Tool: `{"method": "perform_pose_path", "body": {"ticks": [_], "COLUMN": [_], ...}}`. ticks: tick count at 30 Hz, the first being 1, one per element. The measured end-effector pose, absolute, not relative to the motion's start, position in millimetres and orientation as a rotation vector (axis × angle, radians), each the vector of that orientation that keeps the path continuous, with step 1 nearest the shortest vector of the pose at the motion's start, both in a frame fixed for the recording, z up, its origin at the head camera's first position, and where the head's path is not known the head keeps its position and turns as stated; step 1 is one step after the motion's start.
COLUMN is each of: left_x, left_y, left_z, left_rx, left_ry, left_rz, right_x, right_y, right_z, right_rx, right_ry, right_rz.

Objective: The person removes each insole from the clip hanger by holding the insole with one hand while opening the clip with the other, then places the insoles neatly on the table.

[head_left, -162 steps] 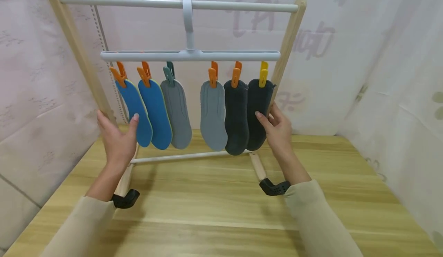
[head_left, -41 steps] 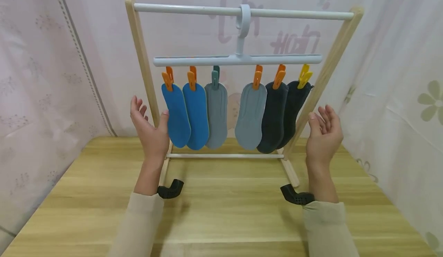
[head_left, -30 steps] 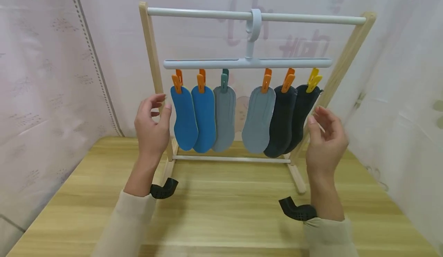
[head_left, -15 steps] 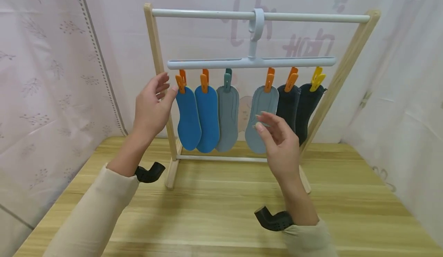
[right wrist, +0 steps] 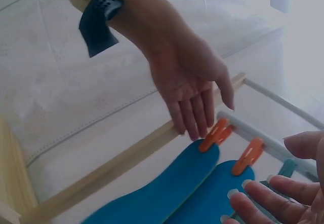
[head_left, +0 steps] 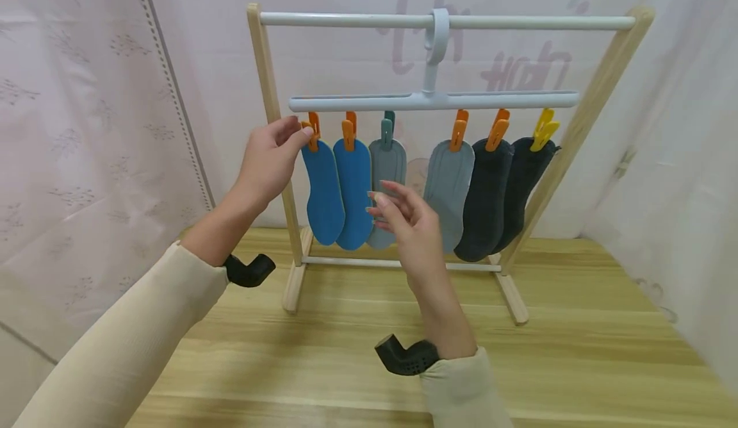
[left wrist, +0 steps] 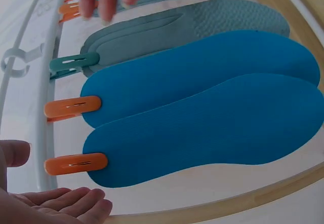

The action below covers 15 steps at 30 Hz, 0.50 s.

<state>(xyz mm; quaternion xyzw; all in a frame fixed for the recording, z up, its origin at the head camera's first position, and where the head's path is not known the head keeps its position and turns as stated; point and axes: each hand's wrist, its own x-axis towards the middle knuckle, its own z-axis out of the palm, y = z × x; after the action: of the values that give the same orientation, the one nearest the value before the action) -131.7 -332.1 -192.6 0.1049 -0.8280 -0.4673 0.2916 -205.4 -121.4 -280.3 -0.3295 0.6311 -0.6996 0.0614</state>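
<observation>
Blue insoles (head_left: 325, 191) hang side by side from orange clips (head_left: 349, 134), at the left of a white hanger (head_left: 357, 103) on the wooden rack (head_left: 599, 79), which stands on the desk (head_left: 576, 351). The left hand (head_left: 268, 159) is just beside the leftmost clip (left wrist: 76, 163), its grip apart, thumb away from the fingers. The right hand (head_left: 415, 229), its grip also apart, is on the near side of the green-clipped grey insole (head_left: 387, 166).

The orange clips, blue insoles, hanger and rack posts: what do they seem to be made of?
Orange clips: likely plastic; smooth, evenly coloured, with narrow slots.
Blue insoles: perhaps fabric-topped foam; matt blue faces, thin yellow-green edges in the head view. The core is unclear.
Hanger: probably hard plastic; smooth, pale grey, with a soft sheen.
Rack posts: seemingly wood; pale tan with faint grain.
</observation>
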Motion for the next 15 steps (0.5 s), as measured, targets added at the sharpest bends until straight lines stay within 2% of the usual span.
{"method": "perform_pose_path", "body": {"ticks": [7,15], "left_x": [-144,-144], "left_y": [-330,-328], "left_z": [-189,-189], "left_rx": [0.324,0.342], "left_ry": [-2.221,-2.281], "left_rz": [-1.312,-1.262], "right_x": [-214,-218], "right_y": [-136,-152], "right_z": [-297,-317], "right_rx": [-0.972,-1.031], "right_ry": [1.950,2.055], "right_rz": [-2.066,-1.891]}}
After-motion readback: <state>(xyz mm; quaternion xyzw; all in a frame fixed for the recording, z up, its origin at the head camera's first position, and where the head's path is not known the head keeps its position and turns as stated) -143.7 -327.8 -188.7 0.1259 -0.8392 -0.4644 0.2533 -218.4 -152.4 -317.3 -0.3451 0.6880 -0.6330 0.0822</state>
